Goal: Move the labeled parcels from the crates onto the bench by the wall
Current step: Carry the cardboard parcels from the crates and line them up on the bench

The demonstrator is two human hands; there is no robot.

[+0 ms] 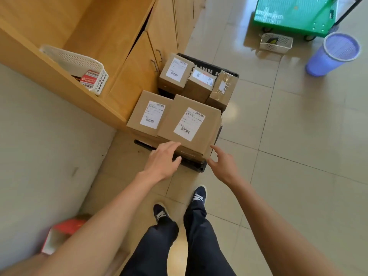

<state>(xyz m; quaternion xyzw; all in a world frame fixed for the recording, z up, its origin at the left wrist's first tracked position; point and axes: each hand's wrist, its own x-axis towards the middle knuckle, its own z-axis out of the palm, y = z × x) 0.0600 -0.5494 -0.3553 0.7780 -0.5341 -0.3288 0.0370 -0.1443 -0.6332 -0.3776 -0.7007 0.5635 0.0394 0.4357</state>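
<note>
So the whole thing hinges on the nearest parcel (189, 124) — the big flat cardboard box with the white label facing up, sitting on top of the near black crate (191, 164), straight ahead of and slightly past both hands. Its long side runs away from the person and a bit to the right, and the near short edge is the one presented to the hands. The left hand (162, 160) is closer: fingers fairly straight, tips resting on or right at the near left corner of that box, holding nothing yet. The right hand (224, 166) is spread wide, fingers relaxed and reaching toward the near right corner, just off the cardboard as far as I can tell, also not holding anything. So my read is a two-hand pickup, one hand per corner, and the right hand has to close the last gap first. Count: five parcels visible — two in the near crate (this one and another labeled box (149, 114) just left of it, partly under its edge) and three standing tighter together in the far crate (207, 66) behind. Two black crates total. The pale bench (49, 136) runs along the left side, so the lift would go up and left.
</note>
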